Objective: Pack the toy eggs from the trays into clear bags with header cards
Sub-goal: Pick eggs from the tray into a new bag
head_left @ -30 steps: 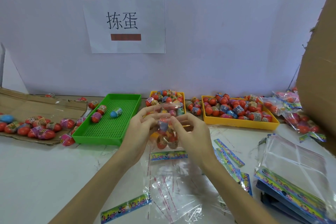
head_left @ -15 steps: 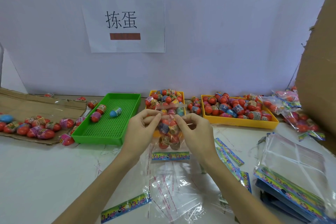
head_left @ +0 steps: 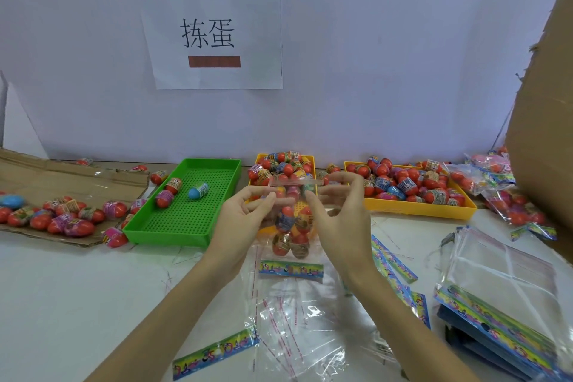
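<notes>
White tabletop (head_left: 77, 304) ran back to a pale wall, where a paper sign (head_left: 217, 34) hung above the work area. Along the wall edge stood a green tray (head_left: 186, 226) with three toy eggs in it, a narrow yellow tray (head_left: 310, 160) heaped with eggs, and a wider yellow tray (head_left: 418, 208), also full. Flattened cardboard (head_left: 62, 177) carrying loose eggs bounded the left side; a tall cardboard panel (head_left: 545, 133) closed off the right. Bare tabletop lay at the near left. The near centre was covered by loose clear bags (head_left: 294, 329), and a stack of empty bags (head_left: 502, 298) occupied the near right.

A filled bag (head_left: 291, 232) was held just in front of the narrow yellow tray, between the two hands. It was transparent and contained several red and multicoloured eggs, with a rainbow-printed header card (head_left: 290, 269) at its bottom end. Its long axis ran roughly vertical: header card down near the table, open mouth up.

The left hand (head_left: 245, 220) pinched the bag's upper left edge between thumb and fingers. The right hand (head_left: 341, 220) pinched the right end of a clear strip (head_left: 294, 182) that lay horizontally across the bag mouth.
</notes>
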